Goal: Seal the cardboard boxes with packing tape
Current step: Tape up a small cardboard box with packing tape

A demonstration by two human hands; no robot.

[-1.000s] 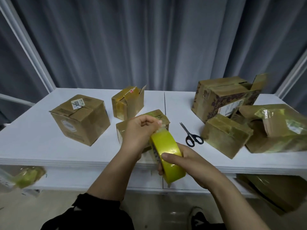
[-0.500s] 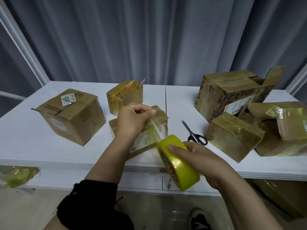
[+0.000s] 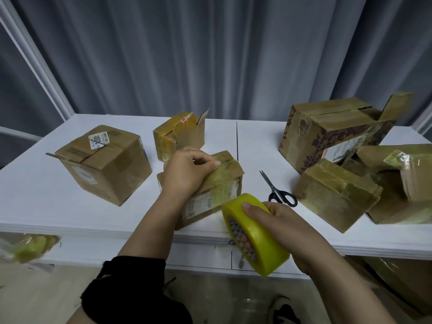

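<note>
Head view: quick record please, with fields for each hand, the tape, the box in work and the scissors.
left hand: holds the tape strip on top of the small box
right hand: grips the tape roll at the near edge of the table
tape strip: runs from the roll down the box's front
scissors: on the table, right of that box, untouched
rear box: a flap stands up

Makeshift packing stn — white table (image 3: 35, 195), grey curtain (image 3: 210, 54) backdrop, taped cardboard boxes (image 3: 105, 164) w/ scissors (image 3: 278, 190).

Yellow tape roll (image 3: 264, 242) tilted; clear strip (image 3: 222, 183) stretched onto small brown box (image 3: 203, 206).
</note>
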